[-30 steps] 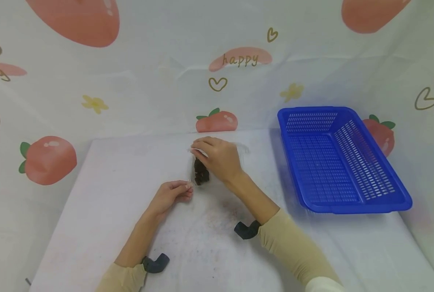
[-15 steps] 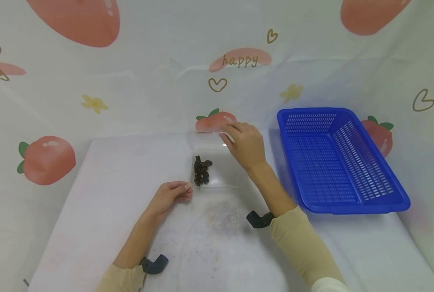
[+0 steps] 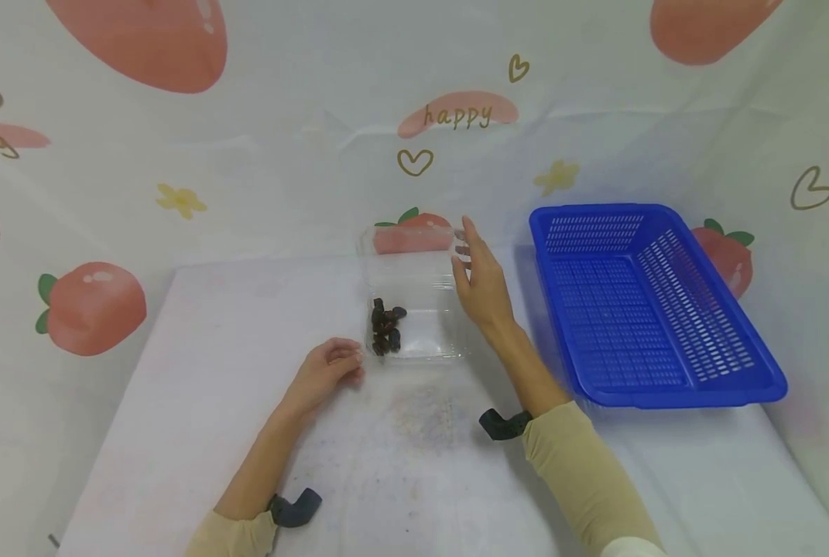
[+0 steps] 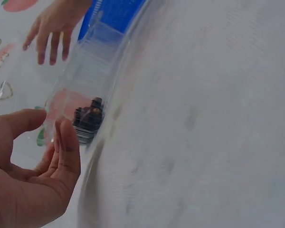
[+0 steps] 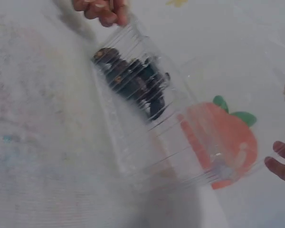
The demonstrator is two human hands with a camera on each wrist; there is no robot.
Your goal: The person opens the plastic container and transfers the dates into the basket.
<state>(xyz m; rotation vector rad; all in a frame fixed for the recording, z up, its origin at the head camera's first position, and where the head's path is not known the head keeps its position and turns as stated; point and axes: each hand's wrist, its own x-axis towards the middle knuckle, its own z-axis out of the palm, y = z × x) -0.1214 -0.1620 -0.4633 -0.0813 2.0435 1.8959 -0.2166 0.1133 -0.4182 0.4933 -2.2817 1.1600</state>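
A clear plastic clamshell box (image 3: 428, 329) stands on the table, its hinged lid (image 3: 407, 251) raised at the back. Several small dark brown, glossy lumps (image 3: 386, 329) lie piled at the box's left end; their kind is unclear. My left hand (image 3: 328, 371) is at the front left corner of the box. Its thumb and loosely bent fingers stand apart in the left wrist view, pinching nothing. My right hand (image 3: 482, 282) is beside the lid's right edge, fingers spread and holding nothing; whether a fingertip touches the lid I cannot tell.
A blue perforated plastic basket (image 3: 626, 325) stands at the right of the white-covered table (image 3: 247, 309). Behind the table hangs a white cloth (image 3: 303, 155) printed with fruit and hearts. Each wrist carries a dark curved mount (image 3: 296, 508).
The right hand has swung the lid up and back, uncovering the dark lumps, then released it and moved slightly right. The left hand's fingers have loosened at the box's corner.
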